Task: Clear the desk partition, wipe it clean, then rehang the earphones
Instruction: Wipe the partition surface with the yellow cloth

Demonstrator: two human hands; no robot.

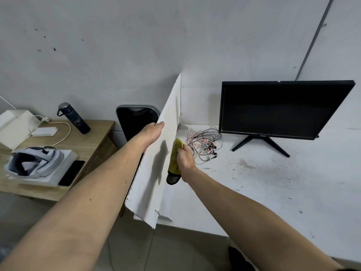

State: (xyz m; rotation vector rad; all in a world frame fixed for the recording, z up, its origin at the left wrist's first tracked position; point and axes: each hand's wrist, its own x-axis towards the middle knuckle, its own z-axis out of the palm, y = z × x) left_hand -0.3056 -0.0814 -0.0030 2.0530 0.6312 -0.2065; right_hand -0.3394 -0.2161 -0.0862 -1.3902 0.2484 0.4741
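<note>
A white bench (273,192) is filling the right half of the view, its top showing dark smudges and specks. A black monitor (283,108) is standing on it at the back, screen dark, on a splayed black foot. A white partition (166,153) is rising upright along the bench's left edge, running from the near corner back to the wall; its near lower edge is looking torn and chipped.

To the left, a lower wooden bench (88,145) is carrying a white box (15,126), a headset (35,161) on a white pad, a dark bottle (75,119), a black phone (71,173) and a white adapter (45,132) with its cable. A black bin (134,122) is sitting between the two benches, just behind the partition.

The left hand (153,130) is gripping the partition's top edge, thumb on the near face, fingers hidden behind it. The right hand (185,155) is closing around a yellow cloth (175,153) and pressing it flat against the partition's right face, low down near the bench top.

The earphones (203,143) are lying in a tangled heap of black and pink wires on the white bench, between the cloth and the monitor's foot, off the partition.
</note>
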